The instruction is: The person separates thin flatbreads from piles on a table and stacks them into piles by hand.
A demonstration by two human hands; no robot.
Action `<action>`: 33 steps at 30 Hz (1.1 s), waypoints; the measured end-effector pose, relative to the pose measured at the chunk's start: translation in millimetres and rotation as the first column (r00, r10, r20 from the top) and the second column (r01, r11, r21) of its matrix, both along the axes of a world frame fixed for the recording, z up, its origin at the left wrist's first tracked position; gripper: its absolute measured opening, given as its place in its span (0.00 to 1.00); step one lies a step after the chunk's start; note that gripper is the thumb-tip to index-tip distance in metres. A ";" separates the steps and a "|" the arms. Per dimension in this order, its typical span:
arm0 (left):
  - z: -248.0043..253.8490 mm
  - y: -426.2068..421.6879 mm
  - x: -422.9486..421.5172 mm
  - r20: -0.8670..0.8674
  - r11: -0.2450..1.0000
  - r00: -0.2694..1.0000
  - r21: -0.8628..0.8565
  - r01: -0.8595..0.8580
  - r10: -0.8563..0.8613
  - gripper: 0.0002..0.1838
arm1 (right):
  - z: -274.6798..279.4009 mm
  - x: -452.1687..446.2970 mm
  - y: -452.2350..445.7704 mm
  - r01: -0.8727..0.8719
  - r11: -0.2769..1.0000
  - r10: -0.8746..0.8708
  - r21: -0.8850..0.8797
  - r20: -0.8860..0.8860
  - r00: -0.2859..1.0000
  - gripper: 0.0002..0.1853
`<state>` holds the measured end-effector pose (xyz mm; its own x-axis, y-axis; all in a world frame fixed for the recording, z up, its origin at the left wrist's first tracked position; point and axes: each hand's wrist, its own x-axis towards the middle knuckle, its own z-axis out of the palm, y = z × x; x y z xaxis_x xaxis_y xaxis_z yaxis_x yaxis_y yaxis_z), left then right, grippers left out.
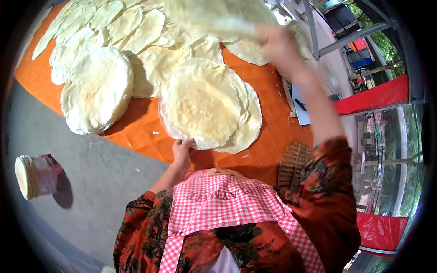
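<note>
My left hand [182, 152] pinches the near edge of a round, thin flatbread [200, 102] on a small, uneven pile on the orange cloth. Raised at the far side, my right hand [278, 43] is closed on the edge of another flatbread [223, 13], which is smeared by motion. A taller stack of flatbreads [93, 91] sits left of the pile, near the table edge. Many more loose flatbreads [145, 32] overlap one another across the back of the table.
The orange cloth [145, 136] covers the table, with small crumbs on it. A woven piece [293, 164] lies by my right elbow. Paper with a dark pen [301, 105] is at the right edge. A wrapped stack [29, 177] stands on the grey floor at left.
</note>
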<state>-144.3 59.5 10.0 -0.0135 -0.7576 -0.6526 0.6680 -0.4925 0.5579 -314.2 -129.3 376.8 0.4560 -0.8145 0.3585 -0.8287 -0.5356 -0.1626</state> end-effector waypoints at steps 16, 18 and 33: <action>22.0 -9.4 -0.5 -0.155 0.996 0.985 -0.062 0.063 -0.072 0.14 | -280.7 -10.8 148.4 -0.096 0.983 0.109 0.157 -0.075 0.991 0.17; 27.5 -12.6 -1.1 -0.161 0.995 0.982 -0.052 0.088 -0.095 0.13 | -291.5 -11.4 146.3 0.001 0.980 0.005 0.200 -0.032 0.999 0.15; 11.5 -10.4 87.8 -0.439 0.986 0.888 -0.147 0.080 -0.138 0.40 | -294.1 -4.3 202.2 -0.194 0.974 0.211 0.114 -0.170 0.963 0.11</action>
